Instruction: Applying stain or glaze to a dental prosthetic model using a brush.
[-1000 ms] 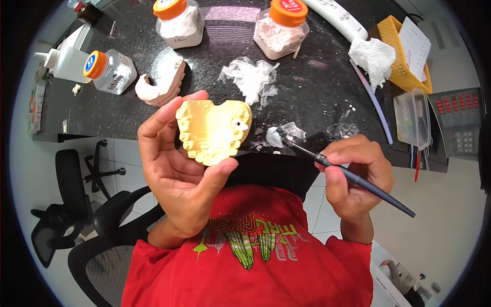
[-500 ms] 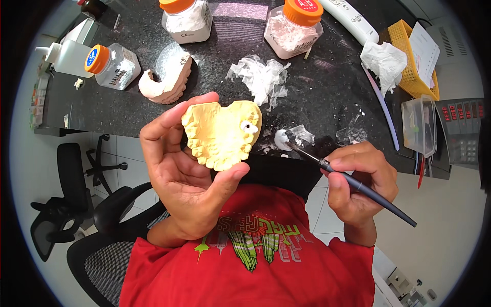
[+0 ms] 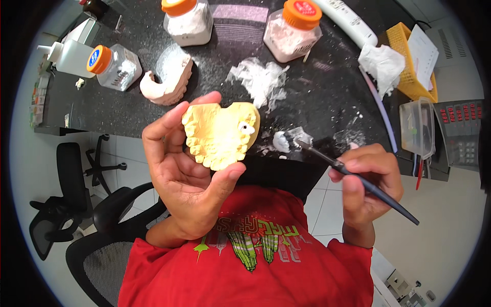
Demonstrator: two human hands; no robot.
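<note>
Since the earlier frame, our right hand (image 3: 376, 176) has shifted the brush-like tool (image 3: 391, 200) rightward; its tip now sits off the white mound (image 3: 281, 143), just beside it. We pinch the tool in the right fingers. Our left hand (image 3: 186, 179) grips the yellow dental cast (image 3: 212, 133) near the black countertop (image 3: 327, 97) edge, white crown (image 3: 247, 127) on its right side. Pinkish dental cast (image 3: 176, 79) lies beyond.

The yellow teeth model (image 3: 217, 134) hides part of the left hand (image 3: 185, 171). The top edge cuts off an orange lid (image 3: 178, 6).
</note>
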